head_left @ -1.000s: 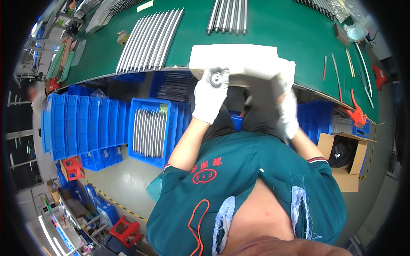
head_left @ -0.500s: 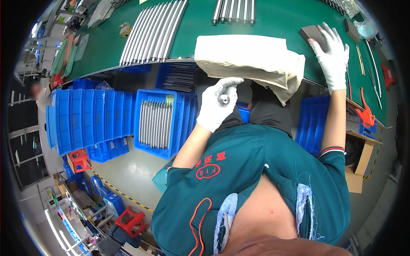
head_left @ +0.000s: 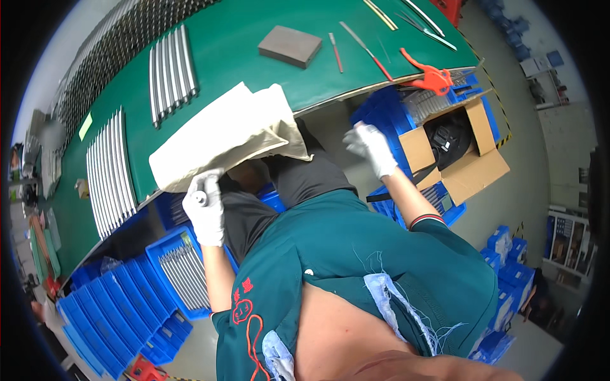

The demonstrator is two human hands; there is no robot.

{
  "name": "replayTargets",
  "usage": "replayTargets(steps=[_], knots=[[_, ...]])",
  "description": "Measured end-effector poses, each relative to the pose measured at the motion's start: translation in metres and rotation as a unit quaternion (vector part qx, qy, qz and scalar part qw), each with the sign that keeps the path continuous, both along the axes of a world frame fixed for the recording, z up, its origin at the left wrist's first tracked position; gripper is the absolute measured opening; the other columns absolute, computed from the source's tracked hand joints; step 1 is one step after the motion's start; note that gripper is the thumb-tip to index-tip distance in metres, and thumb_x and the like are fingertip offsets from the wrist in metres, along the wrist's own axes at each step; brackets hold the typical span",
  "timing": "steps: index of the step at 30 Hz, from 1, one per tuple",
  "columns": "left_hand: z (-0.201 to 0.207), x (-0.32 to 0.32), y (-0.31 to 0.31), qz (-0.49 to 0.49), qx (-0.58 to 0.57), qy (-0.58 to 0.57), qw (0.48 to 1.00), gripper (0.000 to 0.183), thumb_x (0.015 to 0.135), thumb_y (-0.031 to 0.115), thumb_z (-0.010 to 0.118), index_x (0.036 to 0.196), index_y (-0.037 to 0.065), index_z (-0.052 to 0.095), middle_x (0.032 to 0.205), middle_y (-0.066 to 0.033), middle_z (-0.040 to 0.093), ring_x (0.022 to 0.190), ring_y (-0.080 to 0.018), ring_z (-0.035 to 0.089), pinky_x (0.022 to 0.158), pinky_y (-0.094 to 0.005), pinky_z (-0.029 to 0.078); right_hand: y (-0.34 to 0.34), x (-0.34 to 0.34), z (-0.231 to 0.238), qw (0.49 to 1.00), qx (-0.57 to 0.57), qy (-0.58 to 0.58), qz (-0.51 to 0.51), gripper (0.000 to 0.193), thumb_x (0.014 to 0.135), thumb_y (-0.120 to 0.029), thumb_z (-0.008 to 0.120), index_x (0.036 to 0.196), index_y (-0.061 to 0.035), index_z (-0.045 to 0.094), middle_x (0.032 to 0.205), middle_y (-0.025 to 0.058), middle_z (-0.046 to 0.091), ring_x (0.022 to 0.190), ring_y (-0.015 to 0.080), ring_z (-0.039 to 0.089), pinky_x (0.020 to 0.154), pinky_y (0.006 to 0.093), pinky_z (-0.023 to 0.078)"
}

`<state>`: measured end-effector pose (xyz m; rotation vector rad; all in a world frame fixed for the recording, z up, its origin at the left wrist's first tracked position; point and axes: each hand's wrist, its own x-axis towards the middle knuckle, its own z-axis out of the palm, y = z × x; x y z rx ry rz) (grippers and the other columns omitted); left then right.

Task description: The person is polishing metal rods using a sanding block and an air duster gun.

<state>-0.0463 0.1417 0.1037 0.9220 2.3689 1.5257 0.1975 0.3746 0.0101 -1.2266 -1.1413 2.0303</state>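
My left hand [head_left: 206,213], in a white glove, is closed around a metal rod [head_left: 200,198]. The rod's round end faces up, and most of its length is hidden by the hand and the cloth. Close by, a cream cloth [head_left: 222,133] hangs over the table's near edge. My right hand [head_left: 373,151], gloved too, is off the table to the right, above the blue crates. Its fingers are partly spread and I see nothing in them. A grey-brown block [head_left: 290,46] lies on the green table [head_left: 235,60].
Rows of metal rods [head_left: 109,174] and more rods [head_left: 171,76] lie on the table's left. Files [head_left: 367,52] and a red air gun [head_left: 432,79] are at the right edge. An open cardboard box [head_left: 473,168] stands right; blue crates [head_left: 127,305] are stacked left.
The view has swung to the right. My right hand has left the block and moved off the table, toward the crates and the box. My left hand still holds the rod beside the cloth.
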Motion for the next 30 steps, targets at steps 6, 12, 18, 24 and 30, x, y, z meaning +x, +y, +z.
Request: replayTargets(steps=[6, 12, 18, 24, 30], knots=[[0.026, 0.006, -0.013, 0.017, 0.019, -0.134, 0.991, 0.037, 0.087, 0.024, 0.054, 0.057, 0.003, 0.054, 0.043, 0.0018, 0.041, 0.036, -0.0037, 0.031, 0.036, -0.0209, 0.021, 0.070, 0.030, 0.035, 0.893, 0.257, 0.023, -0.369, 0.045, 0.083, -0.025, 0.060, 0.119, -0.0045, 0.042, 0.110, 0.0074, 0.052, 0.102, 0.0172, 0.049, 0.087, 0.0319, 0.039], [-0.006, 0.002, -0.032, 0.028, -0.171, -0.078, 0.982, 0.038, 0.088, 0.024, 0.054, 0.056, 0.003, 0.052, 0.047, 0.0016, 0.039, 0.047, -0.0061, 0.030, 0.045, -0.0239, 0.025, 0.111, 0.039, 0.046, 0.860, 0.404, -0.001, -0.312, 0.028, 0.084, -0.015, 0.057, 0.110, -0.0058, 0.051, 0.097, 0.0005, 0.058, 0.087, 0.0112, 0.052, 0.085, 0.0258, 0.038], [-0.086, 0.014, -0.082, -0.025, -0.294, -0.023, 0.955, 0.040, 0.084, 0.032, 0.055, 0.062, -0.001, 0.056, 0.056, -0.0144, 0.057, 0.052, -0.0265, 0.056, 0.050, -0.0359, 0.041, 0.101, 0.053, 0.086, 0.880, 0.317, 0.170, -0.308, 0.037, 0.084, -0.039, 0.056, 0.095, -0.0048, 0.052, 0.070, 0.0046, 0.056, 0.057, 0.0100, 0.049, 0.055, 0.0270, 0.043], [-0.102, 0.012, -0.075, -0.019, -0.270, -0.032, 0.962, 0.036, 0.083, 0.035, 0.052, 0.072, 0.002, 0.061, 0.071, -0.0184, 0.059, 0.071, -0.0376, 0.057, 0.060, -0.0380, 0.046, 0.011, -0.001, 0.154, 0.859, 0.326, 0.029, 0.395, 0.055, 0.076, -0.042, 0.061, 0.107, 0.0026, 0.055, 0.095, 0.0086, 0.062, 0.072, 0.0109, 0.056, 0.066, 0.0254, 0.046], [-0.106, 0.015, -0.074, -0.059, -0.325, 0.031, 0.943, 0.028, 0.080, 0.032, 0.057, 0.069, 0.006, 0.059, 0.067, -0.0145, 0.058, 0.064, -0.0373, 0.054, 0.056, -0.0378, 0.044, -0.068, -0.079, 0.104, 0.686, 0.193, -0.135, 0.688, 0.037, 0.080, -0.038, 0.058, 0.101, -0.0067, 0.057, 0.078, 0.0076, 0.060, 0.071, 0.0153, 0.054, 0.068, 0.0292, 0.043]])
